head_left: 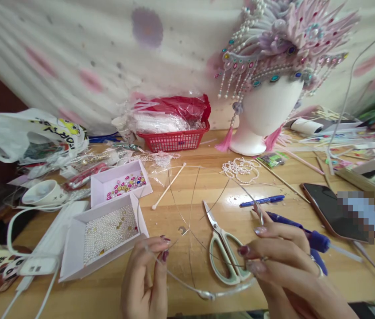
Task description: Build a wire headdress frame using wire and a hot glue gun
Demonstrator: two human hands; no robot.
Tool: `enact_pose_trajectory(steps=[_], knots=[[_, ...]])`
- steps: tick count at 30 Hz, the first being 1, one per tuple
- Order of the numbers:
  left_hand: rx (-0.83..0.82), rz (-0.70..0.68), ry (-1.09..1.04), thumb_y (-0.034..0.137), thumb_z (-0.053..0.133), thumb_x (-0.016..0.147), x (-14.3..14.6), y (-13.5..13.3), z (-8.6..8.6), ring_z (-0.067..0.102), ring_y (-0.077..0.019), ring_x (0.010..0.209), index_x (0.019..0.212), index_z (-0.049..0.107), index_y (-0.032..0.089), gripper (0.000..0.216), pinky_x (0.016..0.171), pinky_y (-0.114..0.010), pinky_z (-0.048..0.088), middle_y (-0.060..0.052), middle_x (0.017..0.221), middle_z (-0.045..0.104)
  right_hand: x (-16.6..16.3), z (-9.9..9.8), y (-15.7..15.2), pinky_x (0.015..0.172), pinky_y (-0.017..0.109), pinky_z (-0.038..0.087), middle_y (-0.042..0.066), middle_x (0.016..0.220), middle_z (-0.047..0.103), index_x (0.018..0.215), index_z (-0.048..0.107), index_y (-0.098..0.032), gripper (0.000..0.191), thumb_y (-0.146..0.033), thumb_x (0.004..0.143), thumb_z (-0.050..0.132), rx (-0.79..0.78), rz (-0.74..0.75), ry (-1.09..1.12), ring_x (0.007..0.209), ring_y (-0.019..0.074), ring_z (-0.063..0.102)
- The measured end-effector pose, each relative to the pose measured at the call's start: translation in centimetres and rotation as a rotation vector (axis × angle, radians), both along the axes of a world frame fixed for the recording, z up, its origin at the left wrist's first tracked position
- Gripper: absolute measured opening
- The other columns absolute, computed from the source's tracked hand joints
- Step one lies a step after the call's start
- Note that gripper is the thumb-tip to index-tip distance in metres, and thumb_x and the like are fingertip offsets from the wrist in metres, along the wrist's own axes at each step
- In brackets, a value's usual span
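My left hand [145, 277] is low at centre, its fingertips pinched on a thin curved wire [187, 212] that arcs up over the table. My right hand [283, 257] is closed on the other end of the same wire piece, whose thicker clear band [207, 293] runs between both hands. White-handled scissors [223, 248] lie open on the wood between the hands. A blue tool [313, 239] lies just behind my right hand.
Two white trays hold beads [107, 230] and coloured gems [125, 182]. A red basket [174, 139], a beaded headdress on a white head form [267, 110], loose pearls [240, 168], a blue pen [262, 200] and a phone [326, 212] surround the work spot.
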State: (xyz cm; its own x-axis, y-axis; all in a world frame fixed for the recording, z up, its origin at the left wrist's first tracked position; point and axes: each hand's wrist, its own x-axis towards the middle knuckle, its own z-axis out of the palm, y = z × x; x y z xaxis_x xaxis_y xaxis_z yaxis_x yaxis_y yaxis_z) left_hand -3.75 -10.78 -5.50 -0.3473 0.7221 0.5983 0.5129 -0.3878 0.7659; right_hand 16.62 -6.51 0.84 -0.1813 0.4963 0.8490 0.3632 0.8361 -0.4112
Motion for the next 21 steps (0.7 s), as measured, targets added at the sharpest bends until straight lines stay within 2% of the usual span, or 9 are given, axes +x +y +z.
enact_pose_trajectory(steps=[4, 8, 16, 18, 21], knots=[[-0.059, 0.011, -0.017, 0.004, 0.057, 0.09, -0.1, -0.4, -0.2, 0.067, -0.0106, 0.098, 0.105, 0.066, 0.025, 0.027, 0.091, -0.017, 0.054, 0.0, 0.1, 0.069, -0.8, -0.4, 0.4, 0.083, 0.044, 0.051, 0.002, 0.084, 0.07, 0.094, 0.068, -0.017, 0.034, 0.009, 0.074, 0.059, -0.048, -0.009, 0.085, 0.082, 0.0206, 0.064], [-0.048, 0.01, -0.051, 0.006, 0.06, 0.09, -0.1, -0.5, -0.4, 0.068, -0.012, 0.095, 0.101, 0.069, 0.025, 0.024, 0.088, -0.018, 0.055, 0.001, 0.097, 0.071, -0.8, -0.4, 0.2, 0.086, 0.046, 0.052, 0.002, 0.085, 0.07, 0.094, 0.069, -0.018, 0.034, 0.008, 0.074, 0.059, -0.073, -0.011, 0.091, 0.084, 0.0213, 0.064], [-0.027, 0.126, -0.326, 0.018, 0.064, 0.092, 2.3, -0.9, 0.7, 0.066, -0.0141, 0.09, 0.09, 0.071, 0.025, 0.01, 0.088, -0.024, 0.053, 0.001, 0.093, 0.07, -0.3, -0.1, -0.2, 0.088, 0.046, 0.053, 0.002, 0.089, 0.07, 0.095, 0.068, -0.016, 0.033, 0.008, 0.074, 0.06, -0.005, 0.02, 0.072, 0.085, 0.021, 0.064], [-0.035, 0.14, -0.342, 0.019, 0.065, 0.092, 2.6, -1.0, 1.0, 0.066, -0.0134, 0.089, 0.089, 0.071, 0.025, 0.009, 0.086, -0.023, 0.053, 0.001, 0.092, 0.07, -0.6, -0.1, -0.1, 0.088, 0.044, 0.052, 0.002, 0.089, 0.069, 0.096, 0.068, -0.016, 0.035, 0.009, 0.074, 0.058, -0.024, 0.015, 0.112, 0.086, 0.0203, 0.064], [-0.044, 0.147, -0.359, 0.022, 0.067, 0.092, 2.6, -0.9, 0.9, 0.066, -0.0131, 0.085, 0.089, 0.073, 0.026, 0.007, 0.081, -0.022, 0.054, 0.001, 0.091, 0.072, -1.2, -0.1, -0.2, 0.091, 0.041, 0.051, 0.002, 0.092, 0.069, 0.1, 0.068, -0.017, 0.038, 0.011, 0.077, 0.055, -0.132, 0.006, 0.167, 0.089, 0.0189, 0.064]])
